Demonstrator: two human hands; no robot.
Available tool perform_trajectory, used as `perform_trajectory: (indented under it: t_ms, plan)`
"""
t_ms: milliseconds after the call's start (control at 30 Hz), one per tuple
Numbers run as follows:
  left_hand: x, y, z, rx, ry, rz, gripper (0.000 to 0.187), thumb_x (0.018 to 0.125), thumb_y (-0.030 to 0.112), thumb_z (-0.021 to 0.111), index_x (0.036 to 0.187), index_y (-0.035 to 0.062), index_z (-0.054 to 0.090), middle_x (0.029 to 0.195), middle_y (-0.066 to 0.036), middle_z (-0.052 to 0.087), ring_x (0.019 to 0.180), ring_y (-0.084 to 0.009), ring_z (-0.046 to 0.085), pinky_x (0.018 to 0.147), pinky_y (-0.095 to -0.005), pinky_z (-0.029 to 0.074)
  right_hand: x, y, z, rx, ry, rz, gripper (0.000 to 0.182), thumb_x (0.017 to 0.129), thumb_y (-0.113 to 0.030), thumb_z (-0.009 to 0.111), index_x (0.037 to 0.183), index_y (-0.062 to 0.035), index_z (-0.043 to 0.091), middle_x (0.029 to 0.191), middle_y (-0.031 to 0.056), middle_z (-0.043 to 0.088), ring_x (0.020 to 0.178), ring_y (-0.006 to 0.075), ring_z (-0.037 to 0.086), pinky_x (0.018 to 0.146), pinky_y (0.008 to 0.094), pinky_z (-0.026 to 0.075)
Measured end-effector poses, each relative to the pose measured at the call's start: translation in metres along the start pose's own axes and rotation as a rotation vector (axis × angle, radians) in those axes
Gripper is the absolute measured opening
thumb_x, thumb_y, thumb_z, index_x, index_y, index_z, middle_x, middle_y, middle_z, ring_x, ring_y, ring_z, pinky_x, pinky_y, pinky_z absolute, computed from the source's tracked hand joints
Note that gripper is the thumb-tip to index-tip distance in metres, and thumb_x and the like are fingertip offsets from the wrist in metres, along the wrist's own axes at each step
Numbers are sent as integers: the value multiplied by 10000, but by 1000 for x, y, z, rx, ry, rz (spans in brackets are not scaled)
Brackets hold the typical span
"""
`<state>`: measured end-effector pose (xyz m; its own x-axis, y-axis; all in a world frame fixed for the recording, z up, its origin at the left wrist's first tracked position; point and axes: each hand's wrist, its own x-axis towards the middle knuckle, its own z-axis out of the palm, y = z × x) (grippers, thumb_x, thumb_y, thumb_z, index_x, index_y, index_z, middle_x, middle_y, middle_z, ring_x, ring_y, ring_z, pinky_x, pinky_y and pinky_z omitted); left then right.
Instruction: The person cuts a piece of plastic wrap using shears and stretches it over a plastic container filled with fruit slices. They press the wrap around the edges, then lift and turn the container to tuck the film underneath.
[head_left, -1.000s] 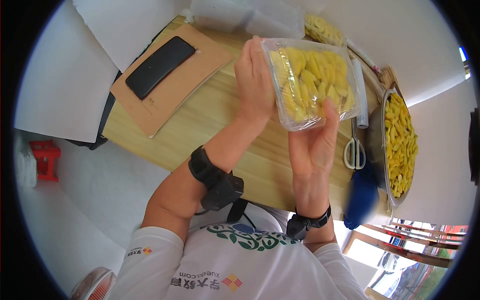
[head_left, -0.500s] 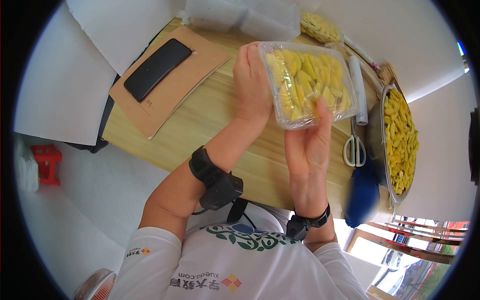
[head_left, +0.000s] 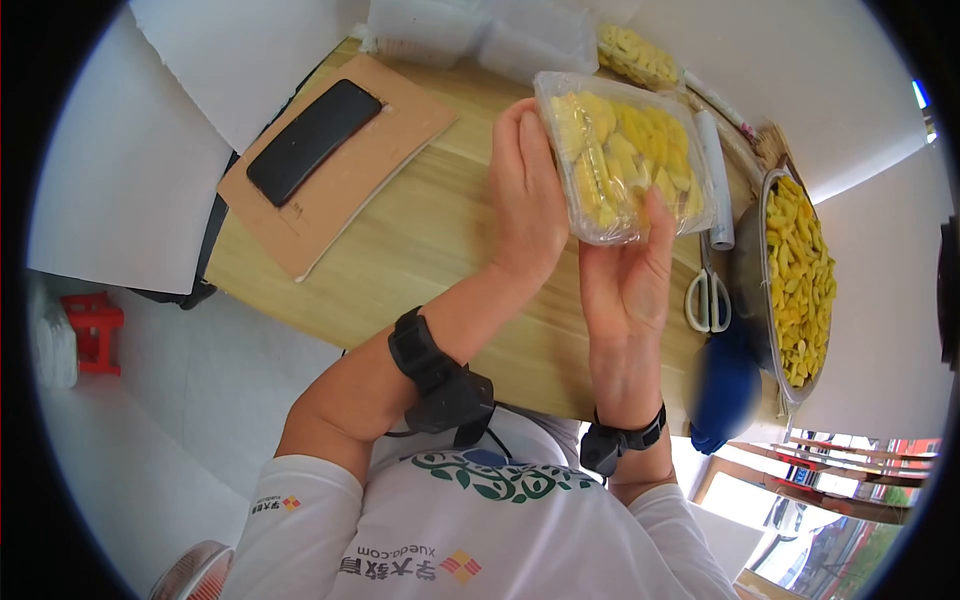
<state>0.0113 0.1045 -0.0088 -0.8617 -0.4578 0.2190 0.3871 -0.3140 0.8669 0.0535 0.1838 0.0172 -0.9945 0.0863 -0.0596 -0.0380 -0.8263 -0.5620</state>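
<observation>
A clear plastic tray of yellow sliced pieces (head_left: 630, 160), covered in shiny film, is held up tilted above the wooden table (head_left: 440, 240). My left hand (head_left: 530, 195) is at the tray's left side, its fingers curled against the edge and partly hidden behind it. From below, my right hand (head_left: 630, 275) grips the near edge, with the thumb over the film on top and the other fingers hidden underneath.
A phone (head_left: 315, 140) lies on a brown folder (head_left: 390, 145) at left. Clear containers (head_left: 530, 35) and another filled tray (head_left: 640, 57) stand at the back. On the right are a film roll (head_left: 716, 180), scissors (head_left: 708, 300), a metal bowl of yellow pieces (head_left: 800, 280) and a blue object (head_left: 725, 390).
Both hands have shifted slightly right with the tray, which has also tilted a little. My left hand's fingers now sit lower along the tray's side.
</observation>
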Motion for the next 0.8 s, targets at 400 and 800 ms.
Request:
perform_trajectory:
  t_ms: [400,800]
  plan:
    - [44,-3,-24,-128,-53,-202,274,938,194,416,874,-21,572,796,-82,590,725,-139,528,674,-300,439,-13,-10,6,48,0,157,440,909,-145,625,1308,-52,464,1322,100,536,1237,247,496,1074,408,391]
    - [19,12,-7,-16,5,82,378,997,293,410,1197,-18,491,1079,-124,586,1017,-196,559,870,-293,440,1,-24,6,132,-3,140,487,885,-176,661,1309,-47,459,1348,102,504,1220,256,493,1075,400,376]
